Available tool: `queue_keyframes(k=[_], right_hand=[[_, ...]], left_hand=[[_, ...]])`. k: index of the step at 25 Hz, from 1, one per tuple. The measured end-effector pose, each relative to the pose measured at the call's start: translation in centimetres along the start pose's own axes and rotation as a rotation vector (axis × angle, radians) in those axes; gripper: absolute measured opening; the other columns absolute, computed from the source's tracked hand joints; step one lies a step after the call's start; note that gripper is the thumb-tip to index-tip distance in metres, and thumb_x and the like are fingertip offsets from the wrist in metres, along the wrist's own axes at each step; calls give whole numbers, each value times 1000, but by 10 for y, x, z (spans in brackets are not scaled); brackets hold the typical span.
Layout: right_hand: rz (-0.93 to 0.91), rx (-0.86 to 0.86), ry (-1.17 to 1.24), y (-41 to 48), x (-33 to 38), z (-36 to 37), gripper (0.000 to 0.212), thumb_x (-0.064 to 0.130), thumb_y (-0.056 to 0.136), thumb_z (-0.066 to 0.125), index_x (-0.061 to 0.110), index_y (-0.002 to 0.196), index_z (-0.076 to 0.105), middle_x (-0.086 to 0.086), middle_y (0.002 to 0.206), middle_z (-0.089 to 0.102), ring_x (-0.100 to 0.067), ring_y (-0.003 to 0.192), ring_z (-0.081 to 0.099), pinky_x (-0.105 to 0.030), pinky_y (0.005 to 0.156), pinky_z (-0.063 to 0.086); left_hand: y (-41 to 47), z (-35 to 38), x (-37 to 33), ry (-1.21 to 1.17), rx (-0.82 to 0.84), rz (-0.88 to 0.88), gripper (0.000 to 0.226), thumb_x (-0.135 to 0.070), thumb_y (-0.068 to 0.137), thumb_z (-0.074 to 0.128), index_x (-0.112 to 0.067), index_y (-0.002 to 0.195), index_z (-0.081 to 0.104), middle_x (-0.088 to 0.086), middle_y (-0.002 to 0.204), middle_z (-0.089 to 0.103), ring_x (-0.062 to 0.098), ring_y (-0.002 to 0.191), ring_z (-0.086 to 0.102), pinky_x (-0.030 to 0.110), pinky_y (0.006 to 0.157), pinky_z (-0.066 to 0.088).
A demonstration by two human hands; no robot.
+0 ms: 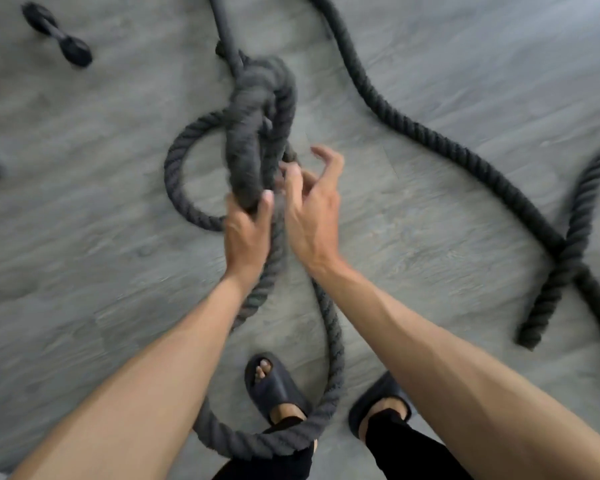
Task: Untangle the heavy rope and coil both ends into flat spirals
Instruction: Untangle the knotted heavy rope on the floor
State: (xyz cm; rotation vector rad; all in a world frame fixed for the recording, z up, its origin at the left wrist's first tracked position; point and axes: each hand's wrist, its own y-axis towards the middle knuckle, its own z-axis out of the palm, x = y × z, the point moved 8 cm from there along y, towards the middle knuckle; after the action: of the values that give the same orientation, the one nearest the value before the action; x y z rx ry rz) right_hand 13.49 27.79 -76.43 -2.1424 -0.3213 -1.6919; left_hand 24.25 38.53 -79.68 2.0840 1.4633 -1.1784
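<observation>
One thick dark twisted rope (426, 133), knotted, looped.

forearms (160, 372): bare; legs: black trousers (406, 449); feet: dark open-toe slide sandals (280, 388)

Grey plank floor (84, 271) is filling the view (wood-grain look), soft light washing over it, dumbbell (57, 34) lying top left.
</observation>
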Motion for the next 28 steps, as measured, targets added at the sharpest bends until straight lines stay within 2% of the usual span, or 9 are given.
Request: queue_keyframes(k=[3, 7, 10, 14, 17, 20, 22, 24, 28], right_hand=[[234, 161, -469, -32, -118, -1, 49, 33, 94, 56, 8, 135, 45, -15, 127, 60, -34, 119, 58, -37, 100, 44], [615, 265, -991, -108, -295, -59, 74, 40, 86, 73, -1, 138, 39, -27, 133, 49, -41, 126, 46, -45, 103, 42], [701, 346, -1048, -131, -367, -59, 71, 45, 86, 73, 1, 131, 42, -25, 132, 49, -39, 128, 45, -46, 102, 42], [643, 284, -975, -124, -398, -42, 45, 29, 94, 65, 0, 120, 42, -24, 116, 57, -42, 115, 53, -48, 95, 45], [660, 22, -626, -112, -349, -69, 38, 19, 91, 66, 3, 110, 37, -7, 81, 50, -37, 86, 57, -48, 79, 49], [468, -115, -482, -89, -234, -92, 44, 20, 84, 71, 6, 111, 39, -1, 76, 54, -34, 76, 62, -40, 67, 50], [256, -55, -422, -80, -139, -89, 45, 25, 82, 74, 15, 108, 40, -2, 73, 60, -27, 66, 63, -37, 57, 49], [51, 71, -434, -82, -46, -77, 46, 35, 81, 76, 18, 105, 39, -2, 70, 63, -24, 59, 60, -33, 51, 44], [-149, 342, -493, -107, 94, -66, 48, 54, 89, 64, 18, 103, 36, 3, 66, 56, -26, 54, 51, -33, 51, 33]], left_hand=[[60, -59, 51, -11, -188, -196, 74, -45, 90, 59, 3, 142, 38, 24, 140, 51, 34, 128, 51, 33, 105, 39], [68, -63, 166, -157, -301, -483, 59, -41, 89, 60, -7, 133, 44, 14, 131, 56, 30, 115, 59, 39, 95, 50], [26, -33, 253, -485, -346, -731, 50, -35, 95, 59, -6, 131, 41, 12, 128, 48, 33, 103, 61, 47, 71, 61], [-6, -11, 324, -633, -264, -1015, 43, -25, 105, 43, -8, 143, 33, 14, 127, 45, 37, 107, 61, 52, 81, 58], [-34, -11, 335, -542, -22, -1156, 46, -21, 107, 32, -3, 149, 27, 23, 122, 57, 35, 102, 65, 49, 76, 55], [-59, 0, 266, -422, 271, -1114, 48, -33, 106, 36, -2, 144, 35, 26, 130, 57, 35, 117, 60, 50, 87, 50], [-67, 19, 175, -540, 425, -1053, 55, -45, 105, 34, -3, 141, 38, 26, 134, 54, 36, 122, 56, 50, 92, 46], [-59, 25, 79, -768, 437, -1029, 63, -56, 101, 32, -4, 133, 43, 27, 128, 57, 38, 115, 59, 50, 89, 48], [-39, -17, -83, -1283, 333, -1014, 77, -69, 93, 37, 4, 98, 60, 25, 84, 70, 34, 73, 70, 41, 78, 58]])
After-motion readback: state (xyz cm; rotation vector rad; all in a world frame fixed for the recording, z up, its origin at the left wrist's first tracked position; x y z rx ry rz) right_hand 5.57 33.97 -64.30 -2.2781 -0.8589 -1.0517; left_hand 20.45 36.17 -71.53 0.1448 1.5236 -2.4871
